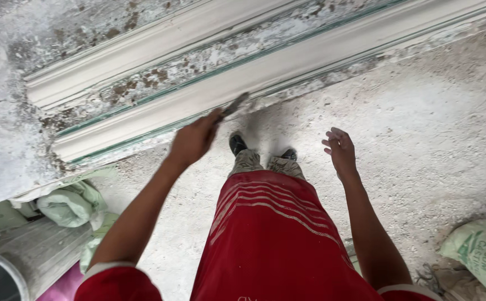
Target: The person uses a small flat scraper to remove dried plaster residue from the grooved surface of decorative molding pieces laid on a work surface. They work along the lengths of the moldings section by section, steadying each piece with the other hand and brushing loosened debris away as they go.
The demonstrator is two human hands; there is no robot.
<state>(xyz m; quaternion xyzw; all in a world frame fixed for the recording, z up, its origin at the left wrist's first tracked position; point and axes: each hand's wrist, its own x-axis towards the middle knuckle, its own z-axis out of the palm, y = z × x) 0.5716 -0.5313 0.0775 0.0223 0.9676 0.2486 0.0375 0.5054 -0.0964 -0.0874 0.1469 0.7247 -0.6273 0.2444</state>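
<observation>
Left grip: left hand [194, 139] is clenching a blurred tool [236, 104] against the plaster moulding [287, 67].
Right grip: right hand [340, 149] is hanging spread, holding nothing.
Unclear: motion is blurring the tool's blade.

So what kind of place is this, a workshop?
Probably a plaster moulding workshop: long white cornice mouldings lie on a plaster-crusted bench, the floor is dusty white, and a plaster sack sits nearby.

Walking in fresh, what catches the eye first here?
Probably the bright red shirt filling the bottom centre. Above it, long white plaster mouldings run slantwise across the top on a dusty bench. The left hand holds a blurred scraping tool against their front edge, while the right hand hangs open, empty.
</observation>
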